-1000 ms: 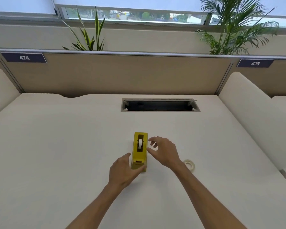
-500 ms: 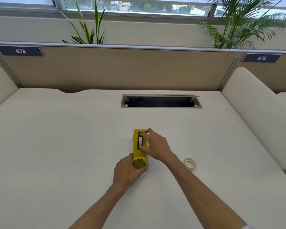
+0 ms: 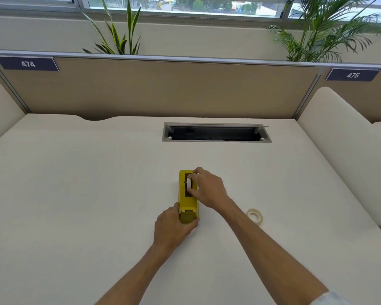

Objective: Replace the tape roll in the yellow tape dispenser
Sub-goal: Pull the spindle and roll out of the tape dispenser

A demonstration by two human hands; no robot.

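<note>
My left grip (image 3: 174, 225) clamps the dispenser's (image 3: 187, 203) near end, mid-table (image 3: 75, 194). My right grip (image 3: 207, 188) pinches the old roll (image 3: 189, 182), which sits in its slot. The new roll (image 3: 254, 216) waits toward the right edge; swap barely begun.

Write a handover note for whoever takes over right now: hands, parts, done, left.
Left hand: gripping the near end of the dispenser, steadying it on the desk.
Right hand: fingers pinched on the old roll, which sits in the dispenser's slot.
New roll: lying flat on the desk, right of the right forearm, untouched.
Done: dispenser braced, old roll gripped.
Left: lift old roll out, seat new roll, thread tape to the cutter.
</note>
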